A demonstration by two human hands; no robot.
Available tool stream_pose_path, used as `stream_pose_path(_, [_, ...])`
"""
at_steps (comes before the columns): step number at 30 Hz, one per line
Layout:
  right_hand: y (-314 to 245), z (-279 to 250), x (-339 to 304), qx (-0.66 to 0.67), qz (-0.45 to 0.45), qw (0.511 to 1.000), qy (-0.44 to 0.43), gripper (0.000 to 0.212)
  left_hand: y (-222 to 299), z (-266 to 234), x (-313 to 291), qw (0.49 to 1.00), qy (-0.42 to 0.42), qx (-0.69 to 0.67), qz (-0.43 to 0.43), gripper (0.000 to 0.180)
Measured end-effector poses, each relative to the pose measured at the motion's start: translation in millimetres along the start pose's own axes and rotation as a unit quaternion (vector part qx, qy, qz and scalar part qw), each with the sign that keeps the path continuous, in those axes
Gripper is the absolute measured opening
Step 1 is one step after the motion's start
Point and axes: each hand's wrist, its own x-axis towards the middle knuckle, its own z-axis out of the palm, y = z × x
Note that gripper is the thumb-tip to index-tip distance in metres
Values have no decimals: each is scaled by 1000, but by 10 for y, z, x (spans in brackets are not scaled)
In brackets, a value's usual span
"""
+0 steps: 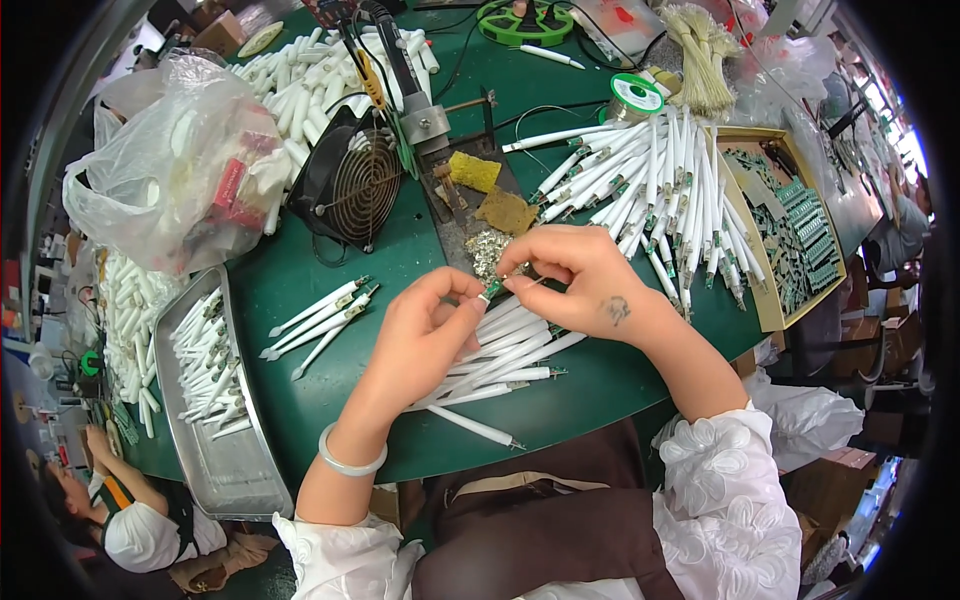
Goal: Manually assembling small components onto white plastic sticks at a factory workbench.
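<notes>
My left hand [425, 330] is closed in a pinch on a small green circuit board [492, 290] in front of me. At the board's far right end, the thumb and forefinger of my right hand [575, 275] are pinched together; the fine part between them is mostly hidden. Beneath both hands lies a bunch of white pen-shaped tubes [510, 345] with wired tips. A few more tubes [318, 322] lie left of my left hand. Just beyond my fingertips is a heap of silvery solder scraps [487, 250].
A soldering stand with yellow sponges [474, 172] and a black fan [352, 180] stand ahead. More tubes [660, 190] and a box of circuit boards [765, 290] are on the right. A metal tray [215, 470] and plastic bag [180, 170] lie left; another person [150, 530] sits there.
</notes>
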Motion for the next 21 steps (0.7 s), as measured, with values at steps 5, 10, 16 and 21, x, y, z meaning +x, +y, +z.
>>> stream_pose_path(5, [52,78,-25,-28,-73,997,15,12,-6,8,1,1000,19,-22,1,15])
stream_pose_path(10, [53,93,-28,-31,-70,997,2,13,-27,1,-1,999,24,-42,6,15])
stream_pose_path(16, [56,108,-28,-39,-72,997,10,13,-46,0,7,999,30,-40,9,15])
stream_pose_path(21, [-8,90,-15,-45,-58,997,21,14,-60,-5,11,998,32,-43,14,15])
